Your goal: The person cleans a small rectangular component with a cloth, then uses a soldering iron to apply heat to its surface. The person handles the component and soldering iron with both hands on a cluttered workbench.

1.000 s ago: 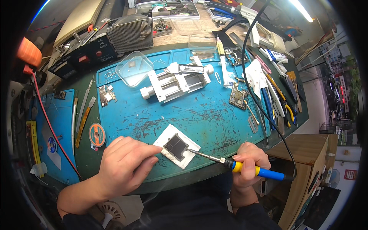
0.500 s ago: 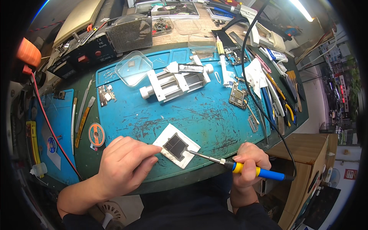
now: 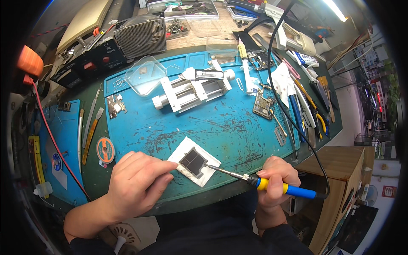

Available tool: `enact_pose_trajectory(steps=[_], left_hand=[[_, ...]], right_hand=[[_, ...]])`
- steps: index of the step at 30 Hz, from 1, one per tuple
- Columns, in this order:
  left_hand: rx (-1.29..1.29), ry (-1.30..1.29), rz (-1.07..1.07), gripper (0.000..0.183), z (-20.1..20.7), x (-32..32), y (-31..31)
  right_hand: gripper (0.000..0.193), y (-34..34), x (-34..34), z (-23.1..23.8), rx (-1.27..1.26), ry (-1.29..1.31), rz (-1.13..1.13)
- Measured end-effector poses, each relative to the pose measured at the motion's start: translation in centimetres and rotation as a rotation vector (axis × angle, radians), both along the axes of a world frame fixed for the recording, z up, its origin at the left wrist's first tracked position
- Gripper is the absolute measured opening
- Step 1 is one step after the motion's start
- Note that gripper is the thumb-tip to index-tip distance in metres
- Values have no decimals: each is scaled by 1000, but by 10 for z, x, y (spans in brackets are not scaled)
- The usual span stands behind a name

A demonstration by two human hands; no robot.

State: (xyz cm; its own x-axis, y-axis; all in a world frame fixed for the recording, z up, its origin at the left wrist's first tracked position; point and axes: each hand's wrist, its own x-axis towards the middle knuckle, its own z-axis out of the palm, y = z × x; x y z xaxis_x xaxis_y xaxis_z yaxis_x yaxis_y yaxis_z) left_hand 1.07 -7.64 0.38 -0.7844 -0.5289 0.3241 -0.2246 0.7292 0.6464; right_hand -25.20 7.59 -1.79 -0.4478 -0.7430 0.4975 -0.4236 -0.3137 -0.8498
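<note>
My right hand (image 3: 277, 180) grips a soldering iron (image 3: 297, 192) with a blue and yellow handle, a black cable trailing from its back end. Its metal tip meets the right edge of a small dark circuit board (image 3: 192, 161), which lies on a folded white pad (image 3: 204, 182). At the pad's left edge is my left hand (image 3: 142, 180), index finger stretched out with its tip at the pad. The thumb stays apart below it, with nothing seen between, and the other fingers are curled. Under the pad lies a blue work mat (image 3: 140, 136), scuffed with dark marks.
Behind the pad stand a metal clamp fixture (image 3: 193, 91) and a clear plastic box (image 3: 145, 76). A solder wire spool (image 3: 105, 150) sits left. Rightward are a circuit board (image 3: 262, 105), a syringe (image 3: 245, 66), a tissue (image 3: 282, 80) and several pliers (image 3: 316, 114). The iron's cable (image 3: 293, 123) crosses there.
The view has shifted very slightly. My hands, the soldering iron and the board hold nearly the same places relative to one another.
</note>
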Motion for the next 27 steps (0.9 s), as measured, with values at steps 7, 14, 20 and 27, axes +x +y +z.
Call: enact_pose_trajectory(steps=[7, 14, 20, 27], left_hand=[[-21, 17, 7, 22, -2, -1, 0], [-13, 8, 0, 21, -1, 0, 0], [1, -7, -10, 19, 0, 1, -1], [6, -6, -8, 19, 1, 0, 0]], right_hand=[[16, 1, 1, -2, 4, -17, -29], [16, 1, 0, -1, -6, -11, -5], [16, 2, -1, -3, -3, -29, -17], [15, 1, -1, -4, -28, -22, -14]])
